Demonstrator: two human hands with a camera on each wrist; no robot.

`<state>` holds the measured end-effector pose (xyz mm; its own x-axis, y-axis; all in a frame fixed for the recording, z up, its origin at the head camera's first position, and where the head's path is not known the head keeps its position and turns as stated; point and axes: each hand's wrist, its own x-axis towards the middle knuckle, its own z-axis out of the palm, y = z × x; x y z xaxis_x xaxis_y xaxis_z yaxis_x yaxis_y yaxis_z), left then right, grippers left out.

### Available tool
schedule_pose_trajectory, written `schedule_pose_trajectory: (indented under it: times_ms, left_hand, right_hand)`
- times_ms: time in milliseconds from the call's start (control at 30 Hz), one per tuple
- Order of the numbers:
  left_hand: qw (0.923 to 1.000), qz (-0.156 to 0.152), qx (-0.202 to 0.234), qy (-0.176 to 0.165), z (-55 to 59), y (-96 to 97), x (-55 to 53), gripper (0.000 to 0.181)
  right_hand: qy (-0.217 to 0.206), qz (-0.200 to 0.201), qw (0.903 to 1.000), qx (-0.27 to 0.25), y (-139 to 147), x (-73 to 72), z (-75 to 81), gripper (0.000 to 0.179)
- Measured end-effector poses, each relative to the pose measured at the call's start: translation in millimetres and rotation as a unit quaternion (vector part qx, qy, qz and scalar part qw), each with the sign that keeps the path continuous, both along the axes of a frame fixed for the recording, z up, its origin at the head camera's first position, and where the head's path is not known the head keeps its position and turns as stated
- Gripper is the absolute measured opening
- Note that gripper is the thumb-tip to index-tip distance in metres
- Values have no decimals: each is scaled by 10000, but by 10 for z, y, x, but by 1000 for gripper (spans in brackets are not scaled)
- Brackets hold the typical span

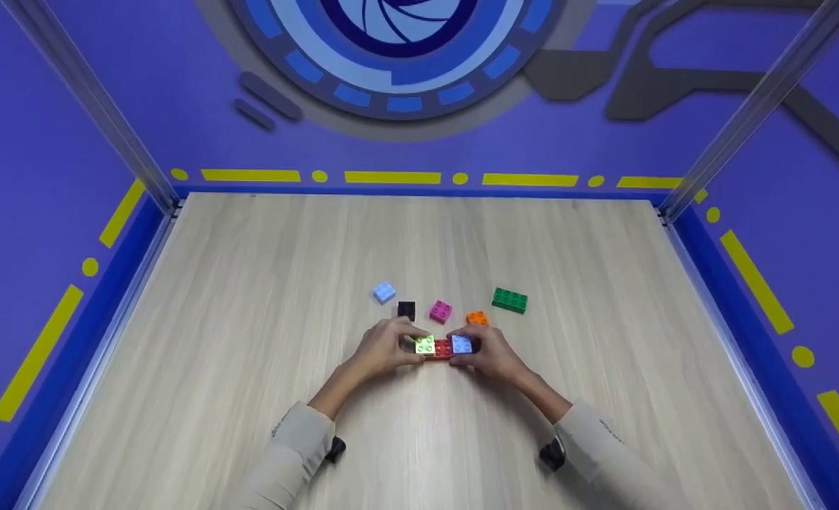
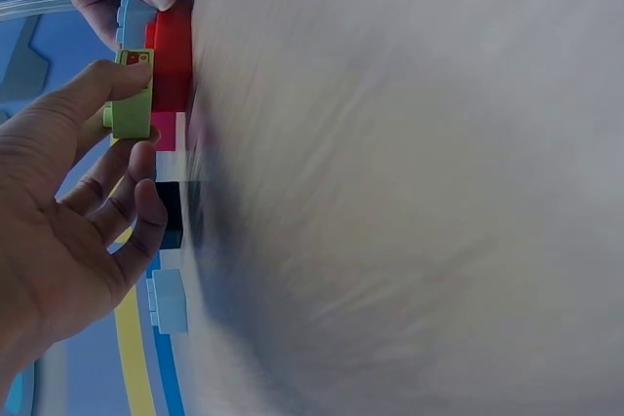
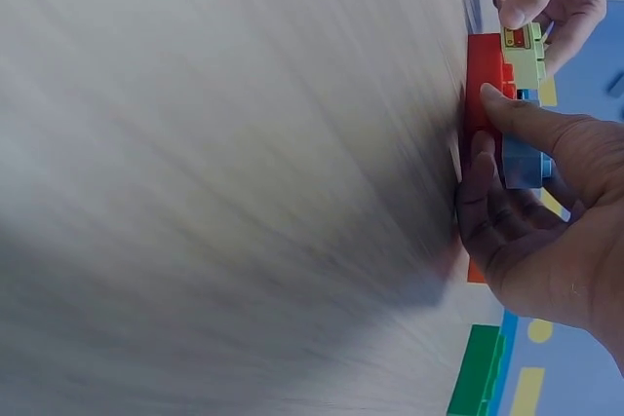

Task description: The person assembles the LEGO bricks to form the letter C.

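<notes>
A red brick [image 1: 442,349] lies on the table between both hands, its studs showing in the middle. My left hand [image 1: 384,347] pinches a lime-green brick [image 1: 425,345] between thumb and fingers; it sits over the red brick's left end. In the left wrist view the lime brick [image 2: 132,114] bears a small printed panel and overhangs the end of the red brick [image 2: 174,60]. At the other end, my right hand [image 1: 493,354] grips a light blue brick [image 1: 461,344] on top of the red one. The right thumb reaches the red brick's side in the right wrist view.
Loose bricks lie just beyond the hands: light blue [image 1: 384,292], black [image 1: 406,310], magenta [image 1: 440,312], orange [image 1: 476,318] and a longer green one [image 1: 510,300]. Blue walls with yellow marks [image 1: 392,177] border the wooden table [image 1: 306,255] at the back and sides.
</notes>
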<state>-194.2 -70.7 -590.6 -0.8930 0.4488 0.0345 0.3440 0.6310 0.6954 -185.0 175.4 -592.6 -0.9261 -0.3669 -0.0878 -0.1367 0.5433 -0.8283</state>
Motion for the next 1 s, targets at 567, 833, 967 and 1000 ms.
schedule_pose_trajectory:
  times_ms: [567, 833, 967, 1000]
  left_hand:
    - [9993, -365, -41, -83, 46, -27, -16, 37]
    - [9936, -490, 978, -280, 75, -40, -215, 37]
    - [9936, -100, 1129, 44, 108, 42, -356, 35]
    - [9937, -25, 1118, 96, 108, 69, -388, 37]
  right_hand:
    - [1, 35, 10000, -43, -8, 18, 2, 39]
    - [80, 45, 10000, 21, 19, 23, -23, 40]
    - [75, 97, 9999, -83, 27, 9, -10, 40]
    - [56, 96, 9999, -91, 30, 7, -5, 40]
